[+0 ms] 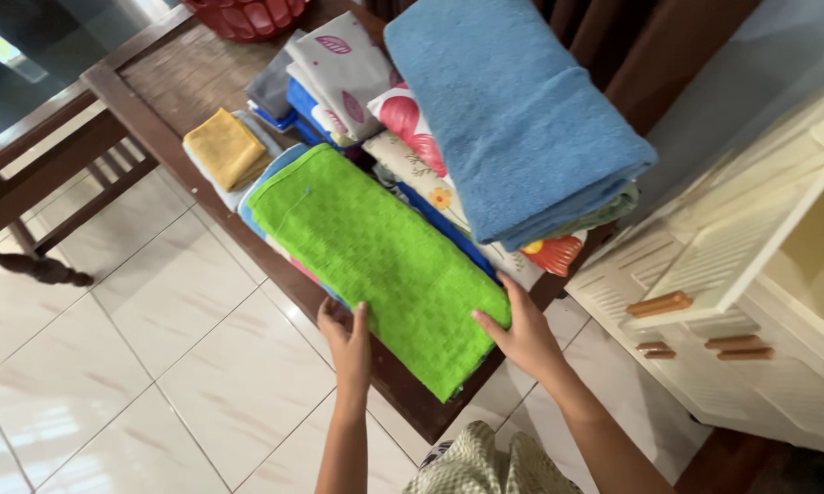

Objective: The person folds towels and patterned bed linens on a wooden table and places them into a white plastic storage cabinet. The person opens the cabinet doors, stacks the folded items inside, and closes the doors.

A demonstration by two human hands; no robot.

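A folded bright green towel (375, 256) lies on top of a small stack at the near edge of a dark wooden table (170, 87). My left hand (348, 343) grips the towel's near left edge, thumb on top. On the towel's right edge rests my right hand (522, 334), its fingers curled around that side. Both hands hold the same green towel. Right beside it sits a taller pile topped by a folded blue towel (513, 110), with floral cloths (412, 128) underneath.
A folded yellow cloth (224, 146) lies at the table's left side, and a red basket (247, 16) stands at the far end. A white plastic drawer cabinet (741, 302) with one drawer pulled out stands to the right. Pale tiled floor (156, 366) lies below.
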